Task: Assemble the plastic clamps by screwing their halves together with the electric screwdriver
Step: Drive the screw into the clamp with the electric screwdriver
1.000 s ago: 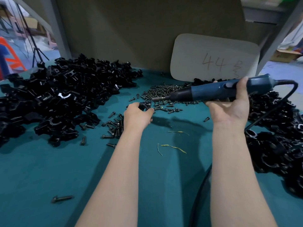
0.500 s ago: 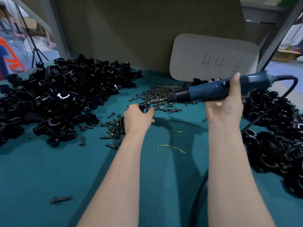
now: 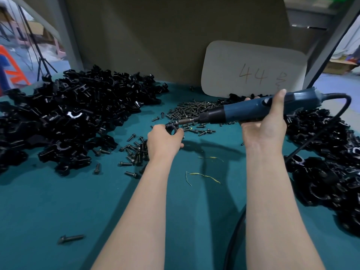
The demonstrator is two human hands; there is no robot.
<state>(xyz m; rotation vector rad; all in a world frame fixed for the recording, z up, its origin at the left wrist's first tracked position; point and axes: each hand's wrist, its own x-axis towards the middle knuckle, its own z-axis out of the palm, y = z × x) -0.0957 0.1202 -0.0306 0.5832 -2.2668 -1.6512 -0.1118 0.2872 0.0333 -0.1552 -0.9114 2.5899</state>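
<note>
Big heap of black clamp halves point(image 3: 68, 121) fills the left of the frame, and a second heap point(image 3: 327, 162) runs off the right edge, I'd guess so both stay in easy reach. The right hand point(image 3: 263, 131) is wrapped round the blue electric screwdriver point(image 3: 253, 112), held level so the bit meets the clamp point(image 3: 172, 128) just left of centre. The left hand point(image 3: 163, 141) pinches that clamp in curled fingertips, bracing it. Loose screws point(image 3: 192, 112) lie right behind. Can't tell if a screw's on the bit, it's too small.
</note>
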